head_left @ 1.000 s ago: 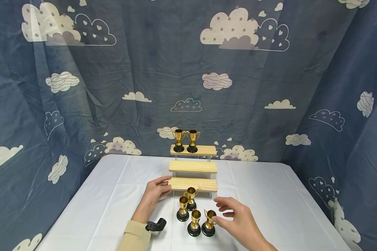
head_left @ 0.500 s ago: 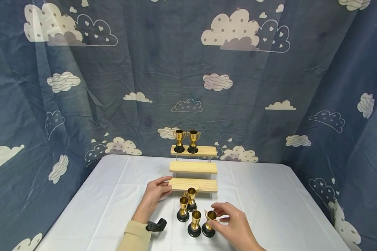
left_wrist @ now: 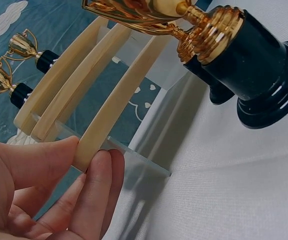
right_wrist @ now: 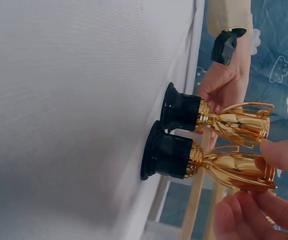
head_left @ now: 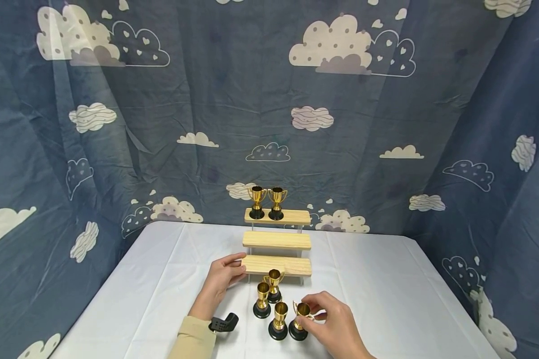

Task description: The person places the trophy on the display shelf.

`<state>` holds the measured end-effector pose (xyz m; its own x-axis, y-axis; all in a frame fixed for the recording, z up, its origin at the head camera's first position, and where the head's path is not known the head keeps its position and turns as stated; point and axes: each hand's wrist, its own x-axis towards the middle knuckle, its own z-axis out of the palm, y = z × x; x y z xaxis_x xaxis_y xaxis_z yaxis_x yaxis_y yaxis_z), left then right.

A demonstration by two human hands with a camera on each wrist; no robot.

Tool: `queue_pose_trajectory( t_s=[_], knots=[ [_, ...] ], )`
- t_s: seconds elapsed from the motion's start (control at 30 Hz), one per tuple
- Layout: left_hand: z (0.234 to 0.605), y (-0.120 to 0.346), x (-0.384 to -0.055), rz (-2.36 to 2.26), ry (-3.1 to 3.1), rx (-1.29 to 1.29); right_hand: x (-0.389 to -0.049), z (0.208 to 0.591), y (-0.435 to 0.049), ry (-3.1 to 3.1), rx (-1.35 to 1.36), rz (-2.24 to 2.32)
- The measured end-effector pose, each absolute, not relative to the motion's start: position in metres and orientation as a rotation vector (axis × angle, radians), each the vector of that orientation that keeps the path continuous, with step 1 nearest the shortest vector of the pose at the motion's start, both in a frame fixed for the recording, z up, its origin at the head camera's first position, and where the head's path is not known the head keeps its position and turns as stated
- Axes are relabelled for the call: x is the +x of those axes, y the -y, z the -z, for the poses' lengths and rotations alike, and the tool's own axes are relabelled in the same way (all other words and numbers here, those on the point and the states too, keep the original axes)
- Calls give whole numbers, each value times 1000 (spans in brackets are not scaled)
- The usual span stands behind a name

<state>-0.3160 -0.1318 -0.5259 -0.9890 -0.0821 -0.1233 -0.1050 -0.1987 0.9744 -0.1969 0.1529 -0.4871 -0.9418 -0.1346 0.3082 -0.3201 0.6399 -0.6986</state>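
Observation:
My left hand [head_left: 220, 280] grips the left end of the lowest board [head_left: 275, 266] of a three-tier wooden display stand. Thumb and fingers pinch that board's end [left_wrist: 116, 105] in the left wrist view. My right hand [head_left: 334, 321] is at the nearest right trophy [head_left: 298, 332], a small gold cup on a black base. In the right wrist view, thumb and fingers pinch this gold cup [right_wrist: 234, 167] near its rim; it stands upright on the table. Close to its left is a second trophy [head_left: 278, 326]. Two more trophies, a left one [head_left: 262, 304] and a farther one [head_left: 274, 286], stand before the stand.
Two trophies, left [head_left: 257, 203] and right [head_left: 276, 203], stand on the top board [head_left: 293, 216]. The middle board [head_left: 276, 240] is bare. A white cloth covers the table [head_left: 377, 279]. Behind hangs a blue curtain [head_left: 233, 89] with cloud prints.
My right hand has moved slightly left and down, its fingers closing in on the near right trophy's cup. The left hand keeps its hold on the lowest board. The trophies have not visibly moved.

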Motion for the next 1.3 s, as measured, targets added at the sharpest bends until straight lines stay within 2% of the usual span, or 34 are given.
queue_pose_trajectory(
  t_s=[0.8, 1.3],
  knots=[
    [526, 131, -317, -2404, -1982, -270, -195, 484, -155, 2547, 421, -1162],
    [525, 133, -317, -2419, -1962, -205, -196, 478, -160, 2525, 446, -1146]
  ],
)
